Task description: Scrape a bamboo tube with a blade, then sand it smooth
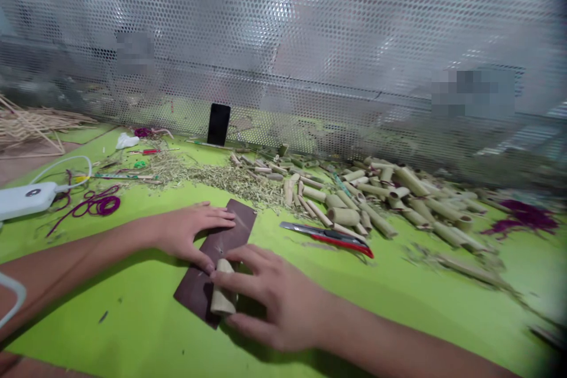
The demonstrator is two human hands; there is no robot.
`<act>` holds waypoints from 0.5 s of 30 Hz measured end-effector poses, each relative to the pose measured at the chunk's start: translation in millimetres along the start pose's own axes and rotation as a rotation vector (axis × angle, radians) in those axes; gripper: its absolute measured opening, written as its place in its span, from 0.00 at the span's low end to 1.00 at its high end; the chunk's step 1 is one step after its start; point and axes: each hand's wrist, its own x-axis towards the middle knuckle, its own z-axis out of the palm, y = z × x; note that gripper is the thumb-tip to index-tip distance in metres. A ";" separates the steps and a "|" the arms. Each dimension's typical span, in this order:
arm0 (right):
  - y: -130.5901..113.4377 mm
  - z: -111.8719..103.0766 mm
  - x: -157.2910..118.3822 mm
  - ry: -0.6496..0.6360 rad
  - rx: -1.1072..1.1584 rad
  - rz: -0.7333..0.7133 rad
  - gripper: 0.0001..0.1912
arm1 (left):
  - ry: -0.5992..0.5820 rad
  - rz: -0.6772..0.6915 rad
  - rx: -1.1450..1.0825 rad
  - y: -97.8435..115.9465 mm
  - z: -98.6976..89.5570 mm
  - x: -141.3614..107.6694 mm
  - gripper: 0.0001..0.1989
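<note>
My right hand (277, 295) grips a short pale bamboo piece (224, 292) between thumb and fingers, and the piece rests on a dark brown strip of sandpaper (201, 289). My left hand (188, 233) lies on the strip's upper left part with its fingers stretched out and its thumb near the bamboo. To the right of the strip a red and black utility knife (330, 238) lies with its blade pointing left. What lies beneath my left palm is hidden.
Cut bamboo pieces (385, 195) are heaped at the right, beside shavings (221, 180). A phone (218, 124) leans against the perforated metal panel (266, 41). Purple cord (104, 205) and a white power bank (26, 201) with a cable lie left; more purple fibre (525, 217) lies far right.
</note>
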 end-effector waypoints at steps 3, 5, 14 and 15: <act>5.2 -0.5 1.4 0.065 -0.026 0.111 0.21 | 0.002 -0.028 0.014 0.0 0.1 0.1 0.52; 5.7 -1.7 1.5 0.078 -0.059 0.188 0.21 | -0.003 -0.036 0.016 -0.3 0.3 0.1 0.53; 8.2 -2.7 1.9 0.091 -0.058 0.206 0.24 | 0.009 -0.014 0.005 -0.4 0.3 0.7 0.53; 7.6 -1.6 1.5 0.104 -0.049 0.236 0.25 | 0.006 -0.016 0.001 -0.1 0.2 0.6 0.53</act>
